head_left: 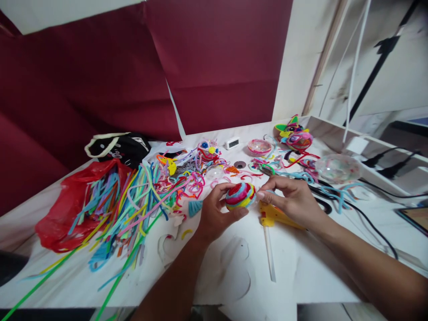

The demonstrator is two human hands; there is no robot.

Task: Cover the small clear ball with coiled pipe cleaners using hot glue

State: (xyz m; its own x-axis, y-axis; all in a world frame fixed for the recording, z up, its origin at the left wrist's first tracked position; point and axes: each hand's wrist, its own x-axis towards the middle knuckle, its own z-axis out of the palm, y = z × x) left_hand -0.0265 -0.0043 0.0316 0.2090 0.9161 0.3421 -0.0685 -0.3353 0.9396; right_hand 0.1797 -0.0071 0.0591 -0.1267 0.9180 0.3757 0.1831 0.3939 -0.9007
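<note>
A ball wrapped in striped red, light-blue, pink and yellow pipe cleaners [239, 196] sits in my left hand [216, 211], thumb below and fingers behind it. Close to the ball's right side, my right hand [296, 200] is closed in a pinch at what looks like a light-blue pipe cleaner [271, 192], mostly covered by the fingers. Under the right hand lies a yellow glue gun [269, 215], with a pale stick [270, 256] pointing toward the table's front edge.
Loose pipe cleaners [137, 200] spill from a red plastic bag [67, 205] at the left. Behind stand a black bag [123, 149], a small white digital display [232, 143] and clear plastic half-shells [338, 168]. A black cable [371, 232] crosses the right side.
</note>
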